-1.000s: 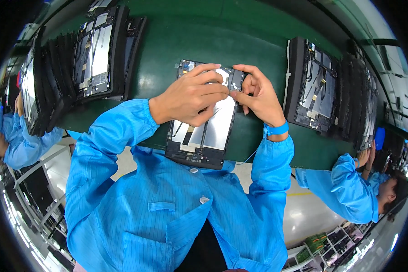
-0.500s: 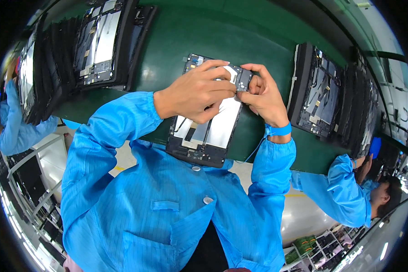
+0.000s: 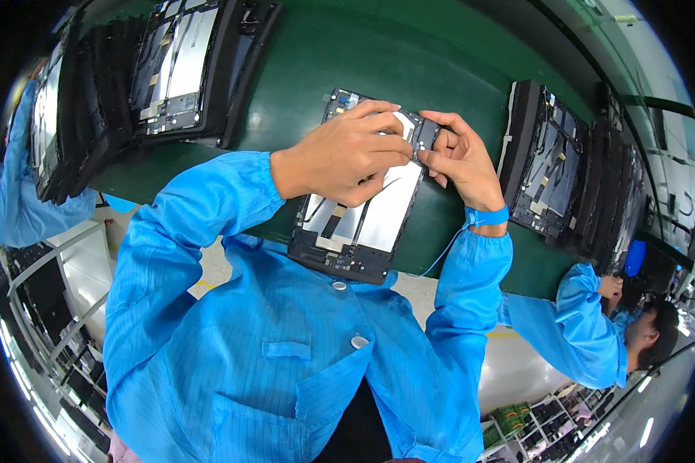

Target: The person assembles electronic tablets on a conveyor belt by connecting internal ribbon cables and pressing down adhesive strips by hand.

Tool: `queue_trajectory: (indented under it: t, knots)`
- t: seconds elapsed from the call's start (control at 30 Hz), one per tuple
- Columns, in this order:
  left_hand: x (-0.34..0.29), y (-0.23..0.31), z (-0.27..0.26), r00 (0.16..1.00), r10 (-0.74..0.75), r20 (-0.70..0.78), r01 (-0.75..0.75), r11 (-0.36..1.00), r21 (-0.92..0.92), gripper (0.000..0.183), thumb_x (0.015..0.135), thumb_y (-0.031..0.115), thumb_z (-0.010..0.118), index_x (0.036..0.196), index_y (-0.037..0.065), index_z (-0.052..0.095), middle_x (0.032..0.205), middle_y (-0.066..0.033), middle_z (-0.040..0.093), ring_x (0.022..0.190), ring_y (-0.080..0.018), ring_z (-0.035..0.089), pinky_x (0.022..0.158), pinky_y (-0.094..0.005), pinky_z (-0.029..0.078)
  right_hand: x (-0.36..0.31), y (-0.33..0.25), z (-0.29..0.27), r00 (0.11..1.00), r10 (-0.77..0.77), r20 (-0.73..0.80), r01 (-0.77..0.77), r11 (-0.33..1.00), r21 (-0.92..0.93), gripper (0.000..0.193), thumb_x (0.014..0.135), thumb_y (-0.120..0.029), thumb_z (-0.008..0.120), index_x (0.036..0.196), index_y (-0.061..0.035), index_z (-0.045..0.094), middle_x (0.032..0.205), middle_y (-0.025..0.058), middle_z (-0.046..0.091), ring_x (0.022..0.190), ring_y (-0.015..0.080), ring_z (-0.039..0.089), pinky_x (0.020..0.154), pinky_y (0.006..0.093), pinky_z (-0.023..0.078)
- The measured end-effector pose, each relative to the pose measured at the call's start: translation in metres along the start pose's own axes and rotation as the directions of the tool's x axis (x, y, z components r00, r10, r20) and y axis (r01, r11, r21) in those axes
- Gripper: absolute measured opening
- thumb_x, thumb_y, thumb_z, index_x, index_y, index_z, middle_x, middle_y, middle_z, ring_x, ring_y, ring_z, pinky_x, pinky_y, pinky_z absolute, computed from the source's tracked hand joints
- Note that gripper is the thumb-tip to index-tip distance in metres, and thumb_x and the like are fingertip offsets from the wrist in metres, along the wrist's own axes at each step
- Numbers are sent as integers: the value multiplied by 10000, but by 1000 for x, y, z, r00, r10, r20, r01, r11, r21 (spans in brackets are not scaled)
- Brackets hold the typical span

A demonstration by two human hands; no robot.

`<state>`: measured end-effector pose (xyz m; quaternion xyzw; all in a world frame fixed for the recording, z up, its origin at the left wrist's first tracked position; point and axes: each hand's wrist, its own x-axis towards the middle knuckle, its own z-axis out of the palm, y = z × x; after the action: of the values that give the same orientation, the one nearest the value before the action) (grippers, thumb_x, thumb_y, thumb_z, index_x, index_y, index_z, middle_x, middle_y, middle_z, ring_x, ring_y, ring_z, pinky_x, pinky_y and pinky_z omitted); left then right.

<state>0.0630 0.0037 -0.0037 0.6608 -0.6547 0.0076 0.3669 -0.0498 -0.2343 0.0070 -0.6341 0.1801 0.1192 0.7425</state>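
An opened tablet lies on the green table in front of me, its silver battery, black ribbon cables and dark circuit boards exposed. My left hand reaches across its upper half with the fingers bent and drawn together near the upper right corner. Whatever those fingertips hold, if anything, is hidden beneath them. At that same corner my right hand grips the tablet's right edge between thumb and fingers. A blue wrist strap with a thin cord circles my right wrist.
Stacks of similar opened tablets with dark padding stand at the left and right of the green table. A co-worker in a blue sleeve sits at the right; another blue sleeve shows at far left.
The view has shifted slightly, so the tablet and both hands appear a little farther right. My hands keep nearly the same hold at the upper right corner.
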Motion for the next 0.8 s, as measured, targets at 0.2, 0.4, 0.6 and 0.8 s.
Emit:
queue_trajectory:
  t: [0.2, 0.4, 0.6, 0.8]
  knots:
    - [0, 0, 0, 1000, -2, 16, 1, 1000, 24, 339, 750, 51, 745, 1083, 31, 806, 1202, -76, 771, 1173, -312, 676, 1211, -583, 481, -2, -3, 1, 999, -12, 35, 13, 1000, -12, 698, 877, 93, 840, 1511, 2, 562, 788, -24, 571, 643, 66, 595, 545, 231, 431]
    - [-1, 0, 2, 999, -17, 33, 16, 999, 28, 362, 738, 53, 739, 1094, 37, 805, 1203, -73, 769, 1185, -310, 676, 1222, -585, 475, -2, -2, -1, 999, -12, 50, 13, 1000, -19, 710, 888, 88, 844, 1526, 0, 545, 790, -23, 562, 638, 65, 586, 551, 231, 432]
    - [-1, 1, 1, 999, -24, 41, 23, 999, 30, 390, 714, 68, 743, 1097, 38, 808, 1195, -71, 767, 1175, -306, 682, 1215, -584, 487, -5, -7, 7, 1000, -10, 23, 11, 1000, -17, 661, 924, 78, 820, 1526, 7, 557, 759, -29, 528, 615, 57, 511, 553, 237, 378]
    - [-1, -1, 2, 999, -31, 36, 31, 1000, 7, 392, 708, 75, 748, 1092, 38, 815, 1186, -74, 771, 1162, -304, 691, 1208, -585, 496, -4, -7, 2, 999, 13, 37, -13, 1000, -2, 693, 912, 90, 836, 1532, 0, 539, 777, -15, 563, 633, 67, 582, 558, 231, 434]
